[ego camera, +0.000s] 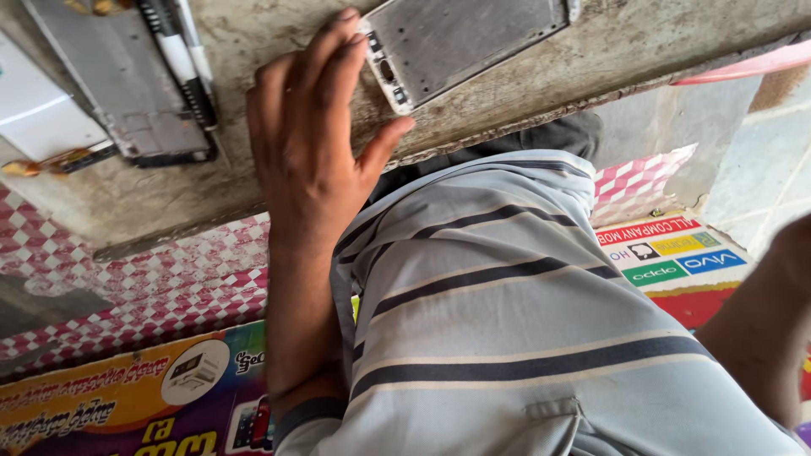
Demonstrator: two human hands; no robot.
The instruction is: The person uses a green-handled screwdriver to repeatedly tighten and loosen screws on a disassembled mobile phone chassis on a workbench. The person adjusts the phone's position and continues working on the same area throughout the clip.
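My left hand [308, 135] lies flat, back up, on a worn grey worktop [541, 72]. Its fingers are slightly spread and it holds nothing. The fingertips touch the lower left corner of a bare metal phone frame [460, 38] lying on the worktop, and the thumb rests at the worktop's edge just below that frame. Only a part of my right arm [764, 325] shows at the right edge; the hand itself is out of view. My striped grey shirt [507, 312] fills the lower middle.
A second stripped phone body [127, 80] lies at the upper left with a black-and-white pen-like tool [182, 63] beside it and a white object [38, 114] further left. Below are a red-and-white chequered surface [182, 283] and colourful printed banners [127, 397].
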